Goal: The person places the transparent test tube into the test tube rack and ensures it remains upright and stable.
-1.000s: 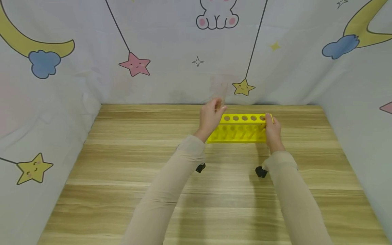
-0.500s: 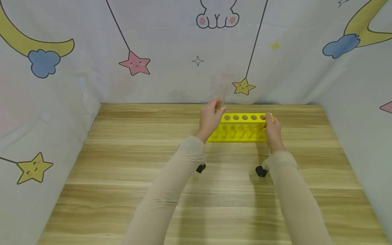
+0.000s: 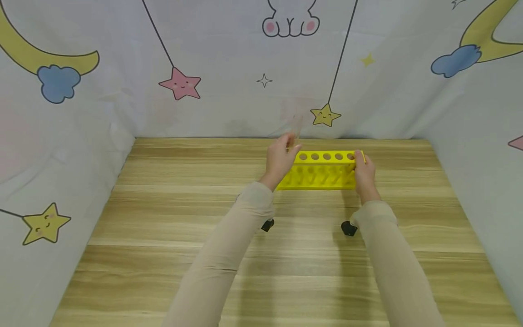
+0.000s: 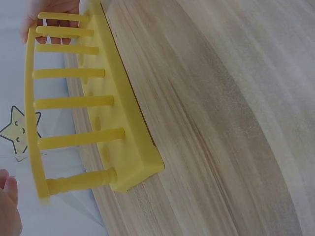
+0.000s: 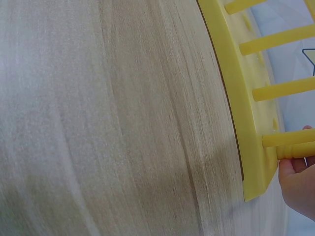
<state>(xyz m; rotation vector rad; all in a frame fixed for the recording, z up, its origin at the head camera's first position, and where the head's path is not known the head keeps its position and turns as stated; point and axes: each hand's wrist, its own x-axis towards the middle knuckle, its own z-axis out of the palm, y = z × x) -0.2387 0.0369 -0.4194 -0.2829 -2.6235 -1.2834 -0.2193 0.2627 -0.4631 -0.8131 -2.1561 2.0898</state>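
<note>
A yellow test tube rack [image 3: 320, 181] stands near the back of the table, with a row of round holes along its top bar. Above its left end, my left hand [image 3: 279, 159] pinches a clear test tube [image 3: 298, 127], faint against the white cloth. My right hand [image 3: 365, 175] grips the rack's right end, thumb on the top bar. The left wrist view catches part of the left hand [image 4: 9, 209] by the rack's near end [image 4: 133, 147]. In the right wrist view, fingers of the right hand [image 5: 300, 187] curl round an end post [image 5: 295, 150].
The wood-grain table [image 3: 184, 218] carries the rack. A white cloth [image 3: 229, 54] printed with stars, moons and clouds hangs behind it and along both sides. A small black piece [image 3: 348, 228] shows under the right cuff, another black piece [image 3: 267, 225] under the left.
The clear test tube in my left hand has dropped slightly towards the rack. My right hand and the rack have stayed in place.
</note>
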